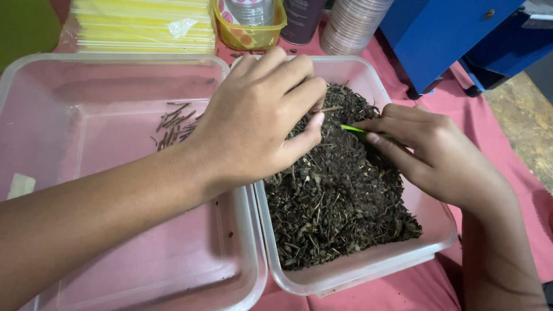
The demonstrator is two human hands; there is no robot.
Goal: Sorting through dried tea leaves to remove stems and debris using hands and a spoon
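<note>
A clear plastic tub (368,266) on the right is heaped with dark dried leaves and stems (340,201). My left hand (259,115) reaches across over the heap, fingers curled, pinching a thin brown twig (329,109) at its fingertips. My right hand (432,152) rests on the heap's right side and grips a slim green tool (352,129), its tip pointing left toward my left hand. A second clear tub (103,75) on the left holds a small pile of sorted brown twigs (175,124).
A stack of yellow packets (144,26), a yellow basket with a bottle (249,31), a dark can (302,20) and a stack of lids (351,23) stand at the back. A blue machine (449,34) stands at the back right. A red cloth (495,150) covers the table.
</note>
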